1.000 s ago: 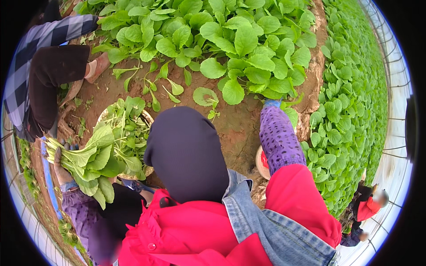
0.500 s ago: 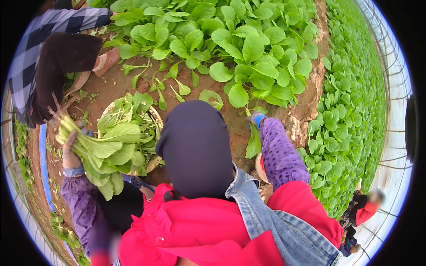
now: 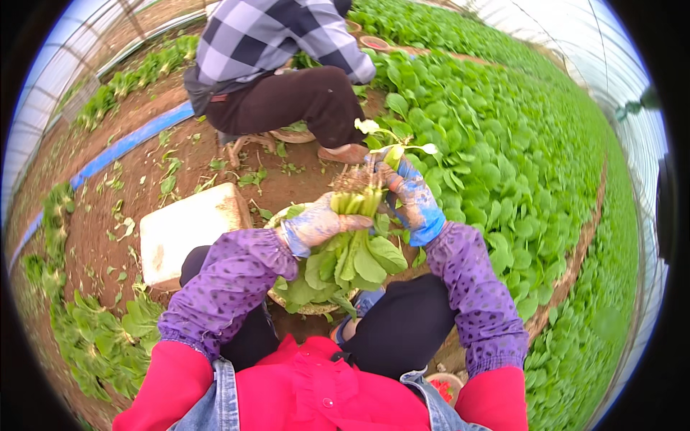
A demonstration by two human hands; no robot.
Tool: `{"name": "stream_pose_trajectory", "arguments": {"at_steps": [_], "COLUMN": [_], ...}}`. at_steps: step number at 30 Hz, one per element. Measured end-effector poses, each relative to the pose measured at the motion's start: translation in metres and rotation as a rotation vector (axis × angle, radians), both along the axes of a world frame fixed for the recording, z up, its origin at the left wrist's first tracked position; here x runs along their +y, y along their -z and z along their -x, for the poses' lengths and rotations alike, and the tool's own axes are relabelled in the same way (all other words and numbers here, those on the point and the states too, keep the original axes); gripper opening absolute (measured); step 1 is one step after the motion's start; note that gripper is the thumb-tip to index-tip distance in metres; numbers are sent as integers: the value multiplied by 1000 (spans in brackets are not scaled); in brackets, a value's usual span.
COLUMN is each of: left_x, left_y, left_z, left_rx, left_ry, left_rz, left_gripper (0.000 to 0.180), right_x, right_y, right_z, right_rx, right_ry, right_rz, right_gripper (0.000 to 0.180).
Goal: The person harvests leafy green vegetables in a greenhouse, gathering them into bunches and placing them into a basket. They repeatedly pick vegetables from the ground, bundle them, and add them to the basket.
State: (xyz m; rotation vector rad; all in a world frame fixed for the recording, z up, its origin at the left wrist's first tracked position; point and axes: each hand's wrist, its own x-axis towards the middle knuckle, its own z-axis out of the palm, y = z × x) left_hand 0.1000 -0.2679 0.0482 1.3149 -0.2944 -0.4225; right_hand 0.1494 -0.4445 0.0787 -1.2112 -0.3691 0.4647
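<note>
My left hand (image 3: 316, 224), in a soiled blue-and-white glove, is closed round the stems of a bunch of leafy greens (image 3: 363, 262). The leaves hang down and the brown roots point up. Against the root end is my right hand (image 3: 417, 201), in a dirty blue glove. Its fingers are closed on a small leafy green plant (image 3: 394, 155), whose pale leaves stick up above them. Below the bunch, between my knees, stands a round pale basin (image 3: 310, 309), mostly hidden by leaves and hands.
A whitish block (image 3: 190, 230) stands on the soil to the left. Ahead, a person in a checked shirt (image 3: 251, 43) sits low beside the dense bed of greens (image 3: 496, 165). Pulled greens (image 3: 108, 334) lie at lower left. A blue strip (image 3: 133, 140) crosses the ground.
My right hand has come up from the bed's edge to the roots of the bunch. My left hand has brought the bunch in front of me. The view has turned left.
</note>
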Motion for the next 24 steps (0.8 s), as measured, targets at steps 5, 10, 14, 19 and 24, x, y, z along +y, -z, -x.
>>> {"name": "stream_pose_trajectory", "arguments": {"at_steps": [5,10,14,19,24], "left_x": [22,30,38,59,60], "left_y": [0,10,18,4,-4], "left_z": [5,14,21,30,30], "left_rx": [57,78,161,219,306], "left_ry": [-22,-7,0,-34,-23], "left_rz": [-58,-151,-147,28,76], "left_gripper": [36,31,31,31,35], "right_x": [38,45,35,2,10], "right_y": [-1,18,21,63,63], "right_z": [-22,-44,-51,-47,-19], "right_rx": [64,129,-275,-656,-45], "right_ry": [0,287,486,-417,-315], "right_rz": [-482,-349,-5,1573,249], "right_gripper": [54,33,25,43,54]}}
